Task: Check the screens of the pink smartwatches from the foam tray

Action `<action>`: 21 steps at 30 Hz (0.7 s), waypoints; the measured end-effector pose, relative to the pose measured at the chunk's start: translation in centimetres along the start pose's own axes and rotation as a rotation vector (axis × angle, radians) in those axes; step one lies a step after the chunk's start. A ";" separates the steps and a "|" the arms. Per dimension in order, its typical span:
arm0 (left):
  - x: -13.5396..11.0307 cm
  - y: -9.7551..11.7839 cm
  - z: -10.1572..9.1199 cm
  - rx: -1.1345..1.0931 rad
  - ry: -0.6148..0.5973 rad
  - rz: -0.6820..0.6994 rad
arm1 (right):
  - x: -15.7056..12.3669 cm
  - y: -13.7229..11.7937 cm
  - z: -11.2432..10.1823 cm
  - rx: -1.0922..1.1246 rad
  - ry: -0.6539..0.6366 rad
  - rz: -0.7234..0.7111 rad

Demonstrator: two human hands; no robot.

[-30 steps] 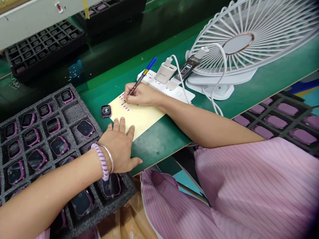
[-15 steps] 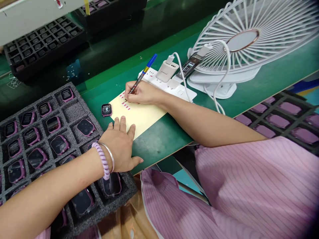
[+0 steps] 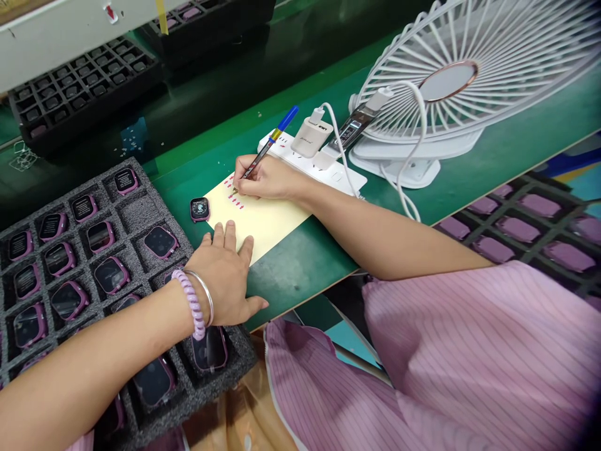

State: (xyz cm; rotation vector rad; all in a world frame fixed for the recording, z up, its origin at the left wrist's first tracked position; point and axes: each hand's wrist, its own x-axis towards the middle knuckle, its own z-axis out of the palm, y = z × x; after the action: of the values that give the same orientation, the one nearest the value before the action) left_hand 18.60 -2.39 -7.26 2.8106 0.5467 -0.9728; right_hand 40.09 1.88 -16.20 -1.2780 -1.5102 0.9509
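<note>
My right hand (image 3: 268, 180) grips a pen (image 3: 268, 145) with a blue cap, its tip on the far left corner of a pale yellow sheet (image 3: 263, 219) that carries small red marks. My left hand (image 3: 225, 275) lies flat with fingers spread on the sheet's near corner, pressing it to the green bench; a lilac coil band and a metal bangle ring the wrist. A single pink smartwatch body (image 3: 200, 209) lies on the bench just left of the sheet.
A grey foam tray (image 3: 136, 213) with several pink watch bodies sits at the left. A white power strip (image 3: 338, 175) with chargers and a white desk fan (image 3: 451, 81) stand behind the sheet. Black trays (image 3: 79, 88) lie further back; another tray (image 3: 530, 219) sits below right.
Only the view has shifted slightly. The pen tip stays at the same corner of the sheet and my left hand has not moved.
</note>
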 end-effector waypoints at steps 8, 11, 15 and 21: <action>-0.1 0.0 0.1 0.006 0.008 -0.005 | 0.0 0.2 0.3 -0.083 0.018 -0.060; -0.1 0.0 0.1 0.006 0.006 -0.007 | 0.1 0.5 0.3 -0.084 0.005 -0.055; 0.0 0.0 0.0 0.009 0.006 -0.008 | 0.1 0.6 0.2 -0.081 0.002 -0.066; -0.1 0.1 0.0 0.001 -0.004 -0.008 | 0.1 0.4 0.2 -0.086 0.020 -0.080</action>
State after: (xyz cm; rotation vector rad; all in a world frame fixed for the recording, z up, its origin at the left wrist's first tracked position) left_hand 18.59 -2.49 -7.17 2.8092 0.5571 -0.9802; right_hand 40.02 2.06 -16.65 -1.2739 -1.5899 0.8267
